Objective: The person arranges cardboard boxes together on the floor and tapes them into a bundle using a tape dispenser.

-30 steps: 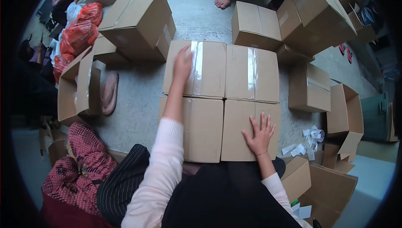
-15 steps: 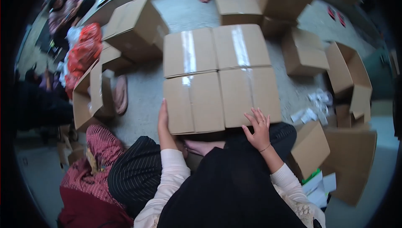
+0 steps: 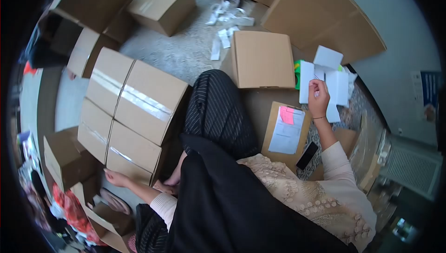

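A block of several taped cardboard boxes [image 3: 139, 109] sits on the floor at my left. My left hand [image 3: 117, 178] rests at its near edge, fingers loosely stretched and holding nothing visible. Over on the right, my right hand [image 3: 318, 97] is at an open white box [image 3: 335, 88], its fingers pinched together. Whatever lies between those fingertips is too small to make out. Below that hand lies a clipboard [image 3: 268, 141] carrying a paper [image 3: 284, 137] and a pink note [image 3: 287, 115]. A black phone [image 3: 307, 155] is beside the clipboard.
A closed cardboard box [image 3: 262, 60] stands beyond my knee. Tape scraps [image 3: 227, 23] litter the floor, and a large cardboard sheet [image 3: 325, 18] leans behind. At lower left are an open carton [image 3: 104, 218], a pink shoe [image 3: 115, 201] and red plastic bags [image 3: 74, 211].
The view has swung right. My right hand has left the box block and reached the white box, its fingers closing together. My left hand stays by the block's edge.
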